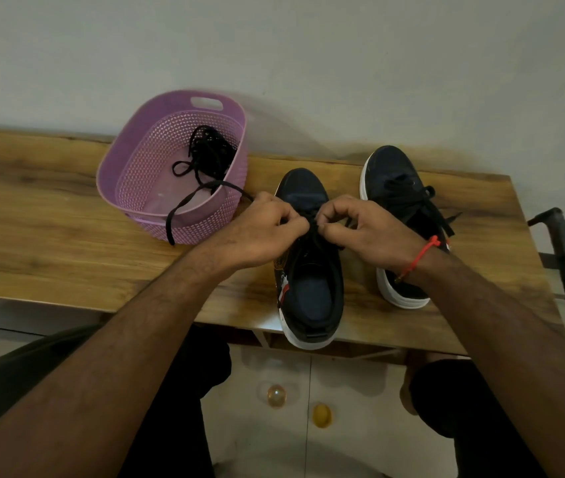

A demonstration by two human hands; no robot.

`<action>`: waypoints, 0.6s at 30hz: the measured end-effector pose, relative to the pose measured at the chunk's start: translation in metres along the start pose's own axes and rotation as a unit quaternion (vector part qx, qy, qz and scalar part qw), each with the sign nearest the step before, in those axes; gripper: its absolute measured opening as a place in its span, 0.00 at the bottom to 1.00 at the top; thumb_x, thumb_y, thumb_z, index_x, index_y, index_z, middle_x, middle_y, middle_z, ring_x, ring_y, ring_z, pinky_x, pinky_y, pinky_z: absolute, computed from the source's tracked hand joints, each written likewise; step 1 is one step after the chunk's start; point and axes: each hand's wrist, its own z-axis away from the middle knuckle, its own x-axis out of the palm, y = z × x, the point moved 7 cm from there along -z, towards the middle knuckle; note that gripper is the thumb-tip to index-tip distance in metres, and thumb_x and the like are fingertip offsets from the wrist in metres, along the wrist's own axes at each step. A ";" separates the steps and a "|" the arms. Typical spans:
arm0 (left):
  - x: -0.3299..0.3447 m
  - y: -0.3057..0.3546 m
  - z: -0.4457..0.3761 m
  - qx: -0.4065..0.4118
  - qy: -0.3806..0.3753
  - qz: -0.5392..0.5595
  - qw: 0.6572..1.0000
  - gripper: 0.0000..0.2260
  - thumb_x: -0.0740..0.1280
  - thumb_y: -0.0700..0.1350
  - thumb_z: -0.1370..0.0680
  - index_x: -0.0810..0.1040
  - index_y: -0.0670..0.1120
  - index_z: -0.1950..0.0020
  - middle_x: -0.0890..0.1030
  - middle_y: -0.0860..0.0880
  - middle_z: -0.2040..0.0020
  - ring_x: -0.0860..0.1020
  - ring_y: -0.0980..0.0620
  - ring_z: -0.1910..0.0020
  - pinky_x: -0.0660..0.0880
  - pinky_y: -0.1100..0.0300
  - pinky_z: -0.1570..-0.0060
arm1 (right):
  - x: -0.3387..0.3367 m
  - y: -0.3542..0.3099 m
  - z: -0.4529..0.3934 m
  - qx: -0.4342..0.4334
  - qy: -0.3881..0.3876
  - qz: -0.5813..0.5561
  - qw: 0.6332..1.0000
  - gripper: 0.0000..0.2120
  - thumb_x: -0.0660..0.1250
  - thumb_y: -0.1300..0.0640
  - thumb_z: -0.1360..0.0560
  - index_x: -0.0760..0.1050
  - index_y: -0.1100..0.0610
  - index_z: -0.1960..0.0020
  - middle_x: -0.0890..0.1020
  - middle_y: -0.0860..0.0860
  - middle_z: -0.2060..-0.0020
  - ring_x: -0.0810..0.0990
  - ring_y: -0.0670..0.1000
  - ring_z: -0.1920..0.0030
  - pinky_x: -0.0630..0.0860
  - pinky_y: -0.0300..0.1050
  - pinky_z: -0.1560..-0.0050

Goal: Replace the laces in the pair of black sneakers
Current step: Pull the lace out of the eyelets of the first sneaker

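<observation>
Head view: both my left hand [260,229] and right hand [360,229] pinch the black lace [313,225] over the near sneaker [312,270] on the table [50,208]. Lace likely soft, limp; grip near the tip.

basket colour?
Light purple basket, with perforated lattice walls; the head view shows it best.

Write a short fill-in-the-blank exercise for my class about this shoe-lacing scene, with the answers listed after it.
1. Both hands, left hand and right hand, pinch the lace of the ______ sneaker.
2. The basket is coloured ______.
3. Spare laces lie inside the ______.
4. A red thread circles the ______ wrist.

Answers: left; purple; basket; right
</observation>
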 end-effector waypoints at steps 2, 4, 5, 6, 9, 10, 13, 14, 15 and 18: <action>0.005 0.002 0.001 -0.012 -0.008 0.062 0.998 0.14 0.63 0.47 0.18 0.78 0.41 0.59 0.73 0.51 0.61 0.71 0.62 0.70 0.67 0.65 0.69 | -0.001 0.003 -0.001 0.007 0.019 -0.025 0.999 0.05 0.68 0.60 0.23 0.79 0.51 0.56 0.79 0.48 0.54 0.77 0.43 0.57 0.73 0.42 0.52; 0.004 0.003 0.002 -0.035 -0.004 0.095 0.995 0.11 0.64 0.46 0.17 0.81 0.41 0.51 0.73 0.54 0.66 0.71 0.64 0.76 0.64 0.72 0.76 | -0.005 0.006 -0.001 0.017 0.045 -0.055 0.997 0.03 0.69 0.59 0.23 0.81 0.53 0.54 0.81 0.49 0.56 0.79 0.45 0.56 0.76 0.45 0.53; 0.001 0.002 0.002 -0.049 0.001 0.107 0.993 0.09 0.64 0.47 0.17 0.82 0.43 0.48 0.74 0.55 0.66 0.71 0.66 0.77 0.63 0.74 0.78 | -0.007 0.007 -0.001 0.023 0.056 -0.070 0.996 0.02 0.70 0.59 0.23 0.82 0.55 0.54 0.83 0.51 0.56 0.80 0.47 0.56 0.78 0.46 0.53; -0.001 0.001 0.002 -0.061 0.008 0.120 0.991 0.08 0.65 0.47 0.17 0.82 0.45 0.47 0.74 0.56 0.66 0.71 0.68 0.78 0.63 0.75 0.78 | -0.008 0.007 0.000 0.028 0.064 -0.085 0.994 0.02 0.70 0.60 0.23 0.82 0.56 0.53 0.83 0.54 0.56 0.81 0.49 0.55 0.79 0.47 0.52; -0.013 -0.004 0.005 -0.086 0.046 0.141 0.985 0.06 0.67 0.47 0.18 0.82 0.48 0.48 0.77 0.58 0.64 0.75 0.68 0.70 0.68 0.73 0.71 | -0.012 0.008 0.001 0.040 0.089 -0.110 0.989 0.02 0.70 0.60 0.23 0.81 0.56 0.54 0.84 0.53 0.56 0.81 0.45 0.56 0.77 0.38 0.55; -0.016 -0.006 0.005 -0.088 0.059 0.121 0.987 0.06 0.67 0.48 0.18 0.82 0.48 0.48 0.79 0.58 0.60 0.77 0.66 0.64 0.69 0.70 0.66 | -0.014 0.008 0.000 0.043 0.098 -0.106 0.989 0.02 0.70 0.60 0.24 0.81 0.56 0.54 0.83 0.51 0.57 0.80 0.43 0.57 0.76 0.36 0.55; -0.014 -0.010 0.007 -0.123 0.053 0.115 0.984 0.08 0.65 0.49 0.17 0.82 0.48 0.48 0.75 0.56 0.63 0.72 0.59 0.65 0.65 0.64 0.67 | -0.016 0.009 0.000 0.052 0.102 -0.098 0.989 0.02 0.69 0.61 0.23 0.81 0.57 0.54 0.82 0.49 0.58 0.79 0.38 0.59 0.74 0.31 0.58; -0.010 -0.009 0.008 -0.139 0.035 0.129 0.981 0.09 0.64 0.50 0.17 0.82 0.48 0.47 0.73 0.54 0.64 0.69 0.57 0.67 0.64 0.63 0.69 | -0.015 0.008 0.000 0.054 0.095 -0.103 0.989 0.03 0.69 0.61 0.22 0.81 0.57 0.54 0.82 0.48 0.59 0.78 0.36 0.61 0.73 0.29 0.60; -0.006 -0.009 0.008 -0.149 0.015 0.142 0.978 0.10 0.64 0.50 0.18 0.82 0.47 0.46 0.72 0.53 0.64 0.68 0.56 0.67 0.63 0.63 0.71 | -0.012 0.008 0.001 0.059 0.084 -0.111 0.988 0.04 0.68 0.61 0.22 0.80 0.56 0.54 0.81 0.47 0.60 0.78 0.35 0.63 0.73 0.28 0.62; 0.005 -0.006 0.009 -0.161 -0.030 0.171 0.972 0.11 0.61 0.48 0.19 0.81 0.45 0.45 0.73 0.48 0.55 0.68 0.53 0.62 0.62 0.62 0.71 | -0.005 0.008 0.001 0.065 0.055 -0.117 0.989 0.06 0.67 0.61 0.21 0.80 0.52 0.55 0.81 0.43 0.64 0.77 0.35 0.65 0.72 0.29 0.64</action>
